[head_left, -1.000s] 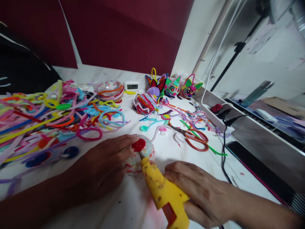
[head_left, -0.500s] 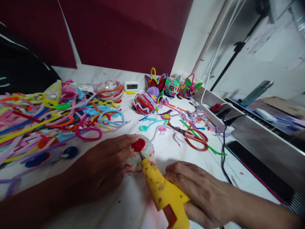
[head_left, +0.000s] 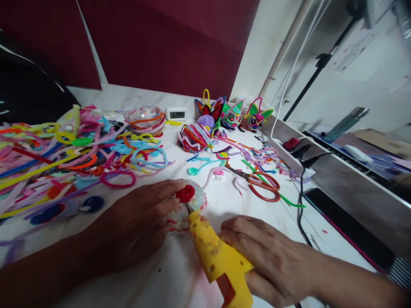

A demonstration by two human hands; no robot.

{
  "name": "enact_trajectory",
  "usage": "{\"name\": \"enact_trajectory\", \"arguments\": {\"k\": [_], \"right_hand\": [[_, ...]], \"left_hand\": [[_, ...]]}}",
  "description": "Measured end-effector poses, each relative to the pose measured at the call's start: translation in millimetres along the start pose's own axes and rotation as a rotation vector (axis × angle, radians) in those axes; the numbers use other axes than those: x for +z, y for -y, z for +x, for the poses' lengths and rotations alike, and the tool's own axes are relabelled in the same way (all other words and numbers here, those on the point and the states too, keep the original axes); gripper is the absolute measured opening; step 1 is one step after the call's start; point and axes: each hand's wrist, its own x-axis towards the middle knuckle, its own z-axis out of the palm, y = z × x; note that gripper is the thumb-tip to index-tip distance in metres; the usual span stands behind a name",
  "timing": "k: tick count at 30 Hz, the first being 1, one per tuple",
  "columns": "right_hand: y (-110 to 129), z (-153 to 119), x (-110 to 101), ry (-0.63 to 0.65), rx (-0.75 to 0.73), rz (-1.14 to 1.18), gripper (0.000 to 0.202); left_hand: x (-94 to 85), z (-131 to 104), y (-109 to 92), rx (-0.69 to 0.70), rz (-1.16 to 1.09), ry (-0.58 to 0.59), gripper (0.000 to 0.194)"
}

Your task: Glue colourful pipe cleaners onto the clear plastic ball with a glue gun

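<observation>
My left hand [head_left: 146, 214] is closed around the left side of a round, clear ball [head_left: 199, 197] with whitish and red bits on it. On top of the ball lies a coiled red disc [head_left: 185, 193], with my fingertips at its left edge. My right hand [head_left: 266, 252] grips a yellow hot glue gun [head_left: 218, 252] spotted with brown residue. The gun's metal nozzle points at the ball just below the red disc; whether it touches cannot be made out. The palm side of both hands is hidden.
Colourful pipe cleaners [head_left: 64, 158] pile up at the left. Orange-handled scissors [head_left: 263, 186] lie right of the ball. Behind are a yarn-wrapped ball [head_left: 194, 137], decorated animal heads [head_left: 231, 115], a clear bowl [head_left: 146, 119] and a small clock [head_left: 176, 114]. A phone [head_left: 348, 229] and black cable [head_left: 301, 205] lie right.
Hardly anything differs. The whole view has shifted slightly, and both hands, the ball and the glue gun sit a little further left in the picture.
</observation>
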Motion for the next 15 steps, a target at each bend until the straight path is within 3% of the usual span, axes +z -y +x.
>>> {"name": "enact_trajectory", "arguments": {"k": [6, 15], "right_hand": [[-2.1, 1.0, 2.6, -0.022, -0.027, 0.036, 0.042], [-2.5, 1.5, 2.2, -0.042, -0.026, 0.026, 0.042]], "left_hand": [[-6.0, -0.2, 9.2, 0.104, 0.06, 0.06, 0.064], [-4.2, -0.7, 11.0, 0.084, 0.044, 0.048, 0.061]]}}
